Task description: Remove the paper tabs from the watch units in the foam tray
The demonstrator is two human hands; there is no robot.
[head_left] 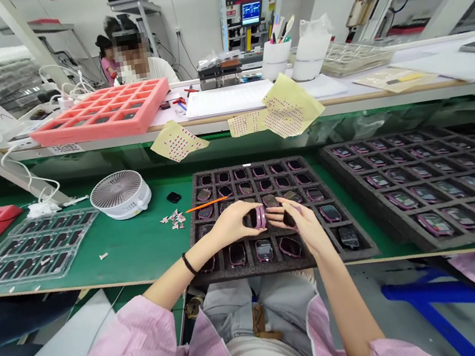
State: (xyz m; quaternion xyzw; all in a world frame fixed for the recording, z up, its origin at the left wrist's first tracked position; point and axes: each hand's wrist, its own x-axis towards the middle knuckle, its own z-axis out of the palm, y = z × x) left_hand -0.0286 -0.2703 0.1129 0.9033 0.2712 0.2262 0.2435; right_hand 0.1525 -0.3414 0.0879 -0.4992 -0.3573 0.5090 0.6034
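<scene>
The green counter (139,241) is carrying everything near the hands. Toward its right end, a dark foam tray (387,214) is holding rows of purple-rimmed watches (435,224), one to a cell. At its front edge, the middle tray (278,267) is likewise holding watches in its cells; the arms are hiding some. On the shelf behind, a pink tray (90,132) is holding dark pieces, and near the counter's left end a clear tray (19,280) is holding three rows of black pieces.

Over the middle tray, the left hand (235,220) is clamping what look like two purple watches (260,218) between thumb and fingers. Just beside it, the right hand (305,224) is pinching a dark watch (289,218); whether its fingertips are touching the purple pair is hard to tell.

Good handling here probably means gripping by the rims, keeping skin off the glass, staying low over the cells and never letting the watches knock together. An orange stick (208,204) is lying across the tray's left edge; paper scraps (174,219) are lying farther left, best kept off the glass.
</scene>
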